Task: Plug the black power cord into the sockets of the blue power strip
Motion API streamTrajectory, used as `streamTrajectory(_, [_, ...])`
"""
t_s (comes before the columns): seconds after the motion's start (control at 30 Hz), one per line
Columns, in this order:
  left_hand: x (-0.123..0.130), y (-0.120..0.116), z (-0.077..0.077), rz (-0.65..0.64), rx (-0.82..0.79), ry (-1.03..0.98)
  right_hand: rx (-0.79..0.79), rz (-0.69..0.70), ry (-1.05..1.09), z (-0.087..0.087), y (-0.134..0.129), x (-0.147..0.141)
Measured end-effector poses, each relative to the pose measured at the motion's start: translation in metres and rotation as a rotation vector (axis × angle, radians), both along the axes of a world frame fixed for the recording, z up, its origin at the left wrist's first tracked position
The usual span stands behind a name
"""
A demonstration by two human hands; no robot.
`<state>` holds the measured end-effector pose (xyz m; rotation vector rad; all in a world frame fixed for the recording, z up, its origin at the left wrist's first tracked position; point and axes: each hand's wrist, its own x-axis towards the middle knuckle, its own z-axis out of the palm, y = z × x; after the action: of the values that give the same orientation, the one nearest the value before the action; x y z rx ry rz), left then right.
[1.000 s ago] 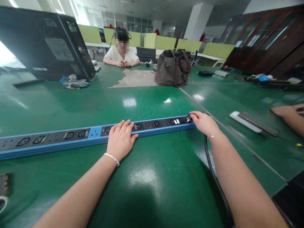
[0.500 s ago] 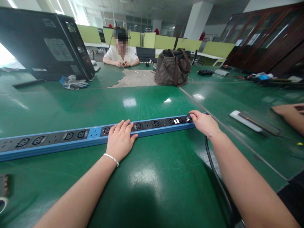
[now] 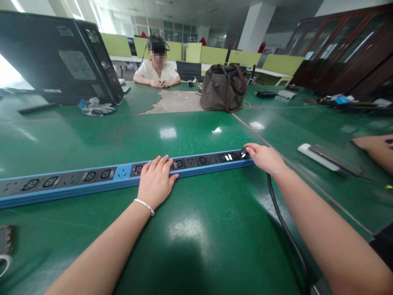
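Observation:
A long blue power strip with a row of black sockets lies across the green table. Over its middle rests my left hand, fingers laid flat on the sockets and thumb along the near edge. At the strip's right end, my right hand pinches a black plug between thumb and fingers, right at the last socket position. Whether its pins are in a socket cannot be made out. From below that hand a thick black cable runs down toward the lower right.
A black computer case and gloves are at the back left. Beyond sits a person, beside a brown bag. At right, another person's hand is near a white bar.
My right forearm has shifted slightly to the right, and the black cable has swung right with it. The left hand stays on the strip.

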<state>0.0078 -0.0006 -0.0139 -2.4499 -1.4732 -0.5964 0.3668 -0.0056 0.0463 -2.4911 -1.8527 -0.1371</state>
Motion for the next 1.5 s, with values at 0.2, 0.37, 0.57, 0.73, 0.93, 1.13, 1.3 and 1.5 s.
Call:
streamTrajectory(0.2, [0.0, 0.0, 0.001, 0.003, 0.003, 0.007, 0.005, -0.039, -0.073, -0.003, -0.007, -0.013])
streamTrajectory(0.37, [0.001, -0.001, 0.001, 0.007, -0.005, 0.013, 0.02, -0.017, -0.13, -0.008, -0.013, -0.023])
streamTrajectory(0.57, [0.0, -0.001, 0.001, 0.003, -0.004, 0.009, 0.044, 0.007, 0.044, -0.011, -0.009, -0.015])
streamTrajectory(0.73, [0.0, -0.001, 0.001, 0.004, -0.003, 0.005, 0.115, -0.087, 0.027, -0.019, -0.014, -0.02])
streamTrajectory(0.93, [0.001, 0.0, 0.0, 0.01, 0.006, 0.005, 0.067, -0.009, 0.09, -0.016, -0.011, -0.017])
streamTrajectory(1.13, [0.001, 0.0, 0.0, 0.009, 0.011, 0.01, 0.056, -0.065, 0.043, -0.015, -0.012, -0.022])
streamTrajectory(1.3, [0.001, 0.0, 0.0, 0.016, 0.005, 0.008, 0.022, -0.046, 0.08, -0.011, -0.007, -0.02])
streamTrajectory(1.5, [0.002, -0.001, 0.002, 0.015, -0.008, -0.002, 0.156, -0.127, 0.161, -0.023, -0.017, -0.029])
